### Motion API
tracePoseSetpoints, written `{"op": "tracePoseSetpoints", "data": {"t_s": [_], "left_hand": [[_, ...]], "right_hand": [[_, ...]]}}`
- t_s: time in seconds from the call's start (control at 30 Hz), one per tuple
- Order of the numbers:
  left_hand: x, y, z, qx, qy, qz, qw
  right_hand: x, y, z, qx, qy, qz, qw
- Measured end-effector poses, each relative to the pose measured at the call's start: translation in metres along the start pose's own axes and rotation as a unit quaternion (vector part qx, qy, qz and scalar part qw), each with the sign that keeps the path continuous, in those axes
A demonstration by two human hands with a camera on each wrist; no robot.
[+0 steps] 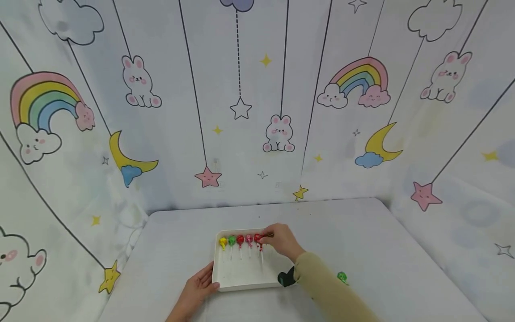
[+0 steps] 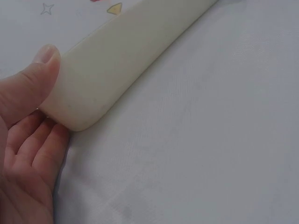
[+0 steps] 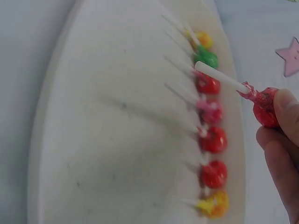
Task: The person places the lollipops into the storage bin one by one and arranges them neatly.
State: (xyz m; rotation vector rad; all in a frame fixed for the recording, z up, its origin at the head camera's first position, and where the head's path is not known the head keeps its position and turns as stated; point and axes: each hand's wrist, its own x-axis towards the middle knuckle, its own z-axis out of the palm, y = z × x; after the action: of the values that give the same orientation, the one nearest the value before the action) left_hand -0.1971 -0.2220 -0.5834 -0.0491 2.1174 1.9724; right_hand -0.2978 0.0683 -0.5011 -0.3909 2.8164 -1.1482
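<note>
My right hand [image 1: 281, 241] pinches a red-wrapped lollipop [image 3: 265, 107] between thumb and fingers, its white stick pointing away from the hand over the white tray [image 3: 117, 177]. Along the tray's far side lies a row of lollipops: yellow [image 3: 215, 205], green [image 3: 206, 58], red [image 3: 214, 140] and pink [image 3: 211, 111] ones, heads by the wall and sticks toward the middle. With the thumb over the rim and fingers curled against the outside wall, my left hand [image 2: 32, 121] holds the tray's near left corner.
On the white table [image 1: 177, 250], right of the tray, a green lollipop [image 1: 342, 277] lies near the right sleeve [image 1: 330, 286]. A dark object [image 1: 286, 278] shows by the right wrist. Behind the table stands a white backdrop [image 1: 249, 152] printed with rabbits, stars and rainbows.
</note>
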Motion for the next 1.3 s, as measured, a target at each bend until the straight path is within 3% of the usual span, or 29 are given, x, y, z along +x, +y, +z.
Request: {"op": "tracePoseSetpoints", "data": {"t_s": [0.23, 0.53, 0.83, 1.3], "left_hand": [[0.001, -0.002, 0.002, -0.003, -0.004, 0.001, 1.0000], [0.002, -0.003, 0.002, 0.000, -0.006, 0.014, 0.9999], [0.001, -0.003, 0.001, -0.008, -0.008, 0.019, 0.9997], [0.003, -0.003, -0.001, -0.008, -0.008, 0.014, 0.9998]], "right_hand": [[0.002, -0.021, 0.046, 0.002, -0.019, -0.004, 0.9998], [-0.002, -0.023, 0.072, -0.032, -0.041, 0.001, 0.9986], [-0.008, -0.026, 0.076, -0.045, -0.066, 0.021, 0.9966], [-0.007, -0.025, 0.078, -0.073, -0.076, 0.005, 0.9944]]}}
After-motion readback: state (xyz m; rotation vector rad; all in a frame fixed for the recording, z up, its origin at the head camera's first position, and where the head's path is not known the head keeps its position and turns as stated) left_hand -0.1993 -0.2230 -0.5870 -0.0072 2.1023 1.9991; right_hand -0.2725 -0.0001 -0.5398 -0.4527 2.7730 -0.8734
